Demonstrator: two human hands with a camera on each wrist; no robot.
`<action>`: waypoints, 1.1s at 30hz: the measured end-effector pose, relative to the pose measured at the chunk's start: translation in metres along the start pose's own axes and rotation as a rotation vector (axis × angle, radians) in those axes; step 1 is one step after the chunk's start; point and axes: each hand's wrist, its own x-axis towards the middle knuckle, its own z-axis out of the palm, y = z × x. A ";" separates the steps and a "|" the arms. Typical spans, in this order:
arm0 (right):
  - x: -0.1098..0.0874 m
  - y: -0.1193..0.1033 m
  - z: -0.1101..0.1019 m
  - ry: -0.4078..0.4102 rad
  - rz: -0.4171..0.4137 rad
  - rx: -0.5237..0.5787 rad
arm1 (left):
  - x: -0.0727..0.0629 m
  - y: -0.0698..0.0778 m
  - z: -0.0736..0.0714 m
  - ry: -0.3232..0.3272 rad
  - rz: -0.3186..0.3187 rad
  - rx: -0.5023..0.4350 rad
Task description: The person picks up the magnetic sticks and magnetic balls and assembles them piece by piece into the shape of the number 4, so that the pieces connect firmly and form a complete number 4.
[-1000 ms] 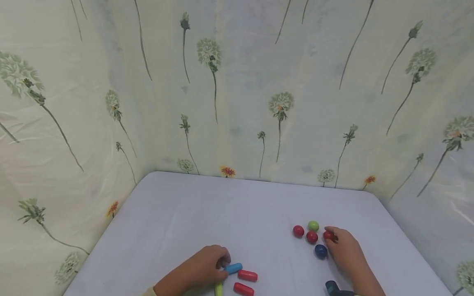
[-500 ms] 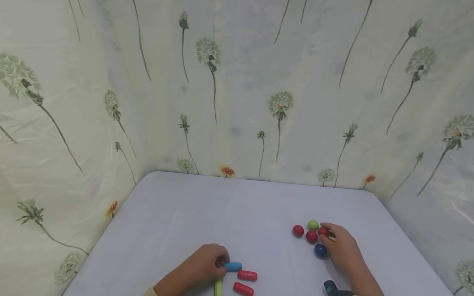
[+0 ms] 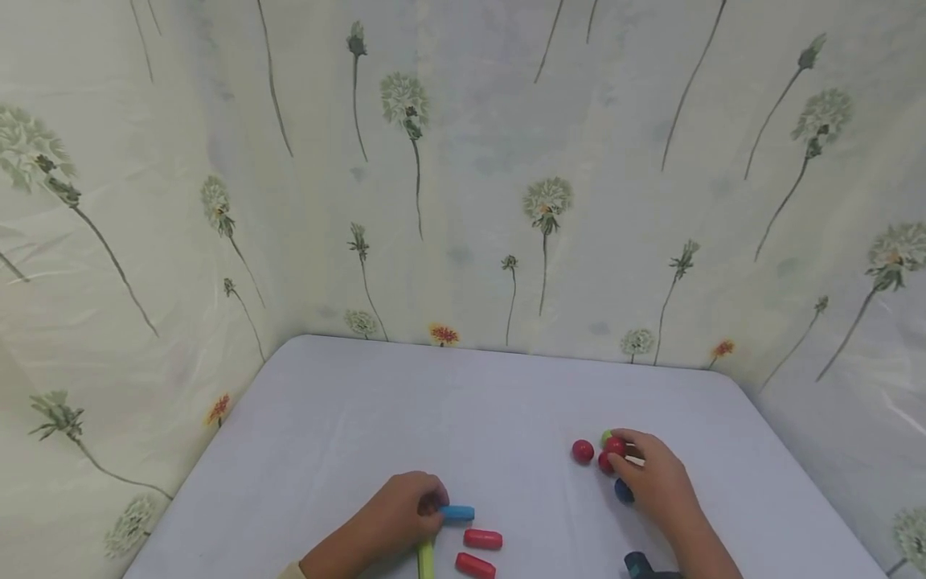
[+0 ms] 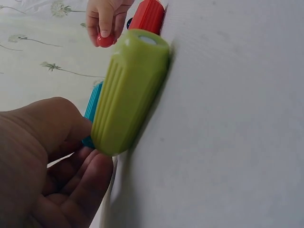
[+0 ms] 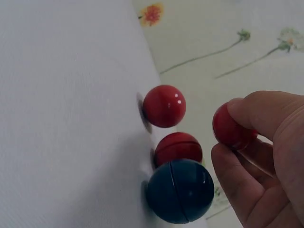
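My left hand pinches the end of a blue ribbed cylinder; in the left wrist view that cylinder is mostly hidden behind a yellow-green ribbed cylinder. Two red cylinders, one nearer and one farther, lie right of the left hand. A red ball is between the thumb and fingers of my right hand. In the right wrist view the held ball is off the table, beside another red ball. A dark blue ball lies nearest that wrist.
On the white table, a green ball sits partly hidden behind the held one. A red ball lies to the left of the group. A dark strap-like device is at the right wrist. Flowered cloth hangs around the table.
The right hand has carried its red ball leftward and slightly away, over the other balls. The left hand has shifted up a little, and the blue cylinder has turned from slanted to level.
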 end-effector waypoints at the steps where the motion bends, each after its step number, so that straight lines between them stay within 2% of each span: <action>1: -0.001 -0.002 0.001 0.002 -0.010 0.001 | 0.000 0.000 0.000 0.003 -0.002 0.002; 10: -0.016 -0.028 0.020 0.008 -0.119 0.077 | 0.000 0.001 0.001 0.020 -0.017 -0.004; 19: -0.031 -0.057 0.048 -0.077 -0.167 0.142 | 0.000 0.002 0.000 0.042 -0.001 -0.010; 27: -0.038 -0.064 0.070 -0.166 -0.204 0.164 | 0.001 0.003 0.000 0.042 0.035 -0.014; 33: -0.042 -0.068 0.080 -0.243 -0.216 0.203 | 0.000 0.007 0.000 0.045 0.022 -0.011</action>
